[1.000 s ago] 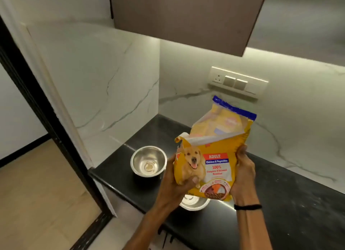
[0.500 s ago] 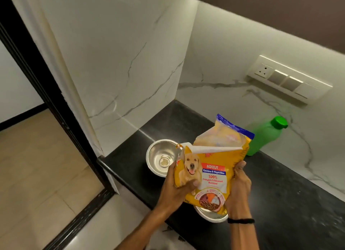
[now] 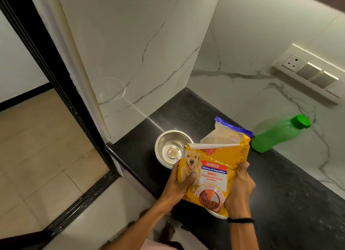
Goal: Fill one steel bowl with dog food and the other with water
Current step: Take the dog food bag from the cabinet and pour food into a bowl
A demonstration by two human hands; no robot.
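Observation:
A yellow dog food bag with a dog's picture is held upright above the counter, its top torn open and one flap curled over. My left hand grips its left edge and my right hand grips its right edge. One steel bowl stands on the black counter behind the bag's left side, with only a small residue at its bottom. The second steel bowl is almost hidden under the bag; just a sliver of rim shows. A green water bottle with a green cap leans against the back wall.
The black counter ends in a corner of white marble walls. A switch panel is mounted on the back wall at right. Left of the counter's end stand a dark door frame and a tiled floor.
The view has tilted down and left, bringing the green bottle into sight. Both hands keep the bag and have brought it lower, over the near bowl.

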